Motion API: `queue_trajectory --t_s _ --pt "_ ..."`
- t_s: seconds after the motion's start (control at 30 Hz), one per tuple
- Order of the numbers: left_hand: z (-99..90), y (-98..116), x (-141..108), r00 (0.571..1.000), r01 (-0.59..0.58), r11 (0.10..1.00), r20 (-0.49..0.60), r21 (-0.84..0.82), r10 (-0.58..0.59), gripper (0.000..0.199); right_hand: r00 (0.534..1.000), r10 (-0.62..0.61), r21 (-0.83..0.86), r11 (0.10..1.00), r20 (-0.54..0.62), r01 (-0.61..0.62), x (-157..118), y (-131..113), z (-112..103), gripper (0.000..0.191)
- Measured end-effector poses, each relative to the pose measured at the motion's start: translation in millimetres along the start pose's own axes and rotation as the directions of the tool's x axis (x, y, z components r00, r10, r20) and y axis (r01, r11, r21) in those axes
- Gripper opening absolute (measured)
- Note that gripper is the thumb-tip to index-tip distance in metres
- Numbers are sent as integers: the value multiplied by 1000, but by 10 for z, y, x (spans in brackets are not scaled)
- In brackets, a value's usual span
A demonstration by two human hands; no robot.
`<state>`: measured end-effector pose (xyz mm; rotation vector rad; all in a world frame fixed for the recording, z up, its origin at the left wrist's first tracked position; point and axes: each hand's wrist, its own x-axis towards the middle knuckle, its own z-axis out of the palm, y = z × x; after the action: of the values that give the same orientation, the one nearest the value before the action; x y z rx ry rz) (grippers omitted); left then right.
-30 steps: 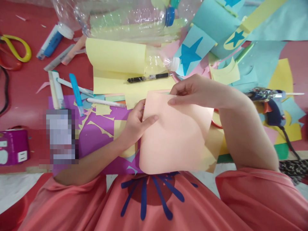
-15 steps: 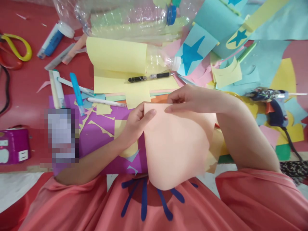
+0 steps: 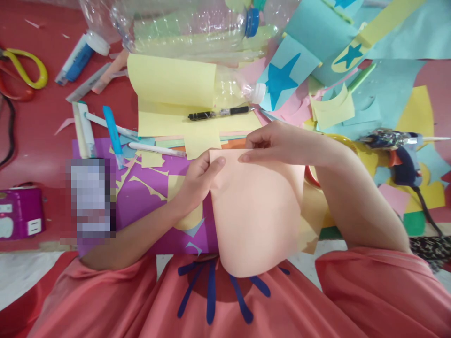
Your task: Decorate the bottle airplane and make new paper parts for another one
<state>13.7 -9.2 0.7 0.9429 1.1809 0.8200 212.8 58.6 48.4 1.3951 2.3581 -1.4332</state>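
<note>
Head view. Peach sheet (image 3: 259,211) in the centre of the frame, held by both hands at its top edge. Left hand (image 3: 195,184): thumb flat on the near face by the top-left corner, fingers behind; pinch closed, only paper between. Right hand (image 3: 278,143): thumb on the face farther along the same edge, forefinger curled behind; also pinched tight, remaining fingers tucked in.

Progress, as judged: sheet gripped and bowed, no cut, mark or glue visible on the face shown; back not visible. Any shaping appears not yet done on it. Elsewhere, finished-looking work: yellow paper (image 3: 172,80) curled over a small bottle (image 3: 234,89) at upper centre, and a blue star (image 3: 282,82) on paler paper at upper right. What remains cannot be told.

Edges and room: sheet's lower edge curves down past the table's near edge, overlapping the shirt (image 3: 158,310); lower-right corner blurred. Black pen (image 3: 220,113) lies just above the right hand in frame. Purple paper (image 3: 132,204) with scraps spreads left of the sheet, phone (image 3: 90,197) beyond. Glue gun (image 3: 405,159) sits right of the right forearm. Best room for moving seems low centre, toward the body; upward is crowded.
</note>
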Motion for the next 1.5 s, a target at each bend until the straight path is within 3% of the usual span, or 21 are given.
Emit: queue_trajectory --t_s 0.47,1.2,1.5 --pt "2 35 11 993 -67 993 -87 97 76 31 996 8 -4 1000 87 -8 -108 4 -163 29" --pt "-27 4 0 990 -105 989 -86 100 113 40 993 4 -31 1000 121 0 -117 -1 -183 28" --pt "-51 -71 4 992 -111 994 -60 15 112 38 992 -6 -29 1000 126 10 -118 8 -192 26"
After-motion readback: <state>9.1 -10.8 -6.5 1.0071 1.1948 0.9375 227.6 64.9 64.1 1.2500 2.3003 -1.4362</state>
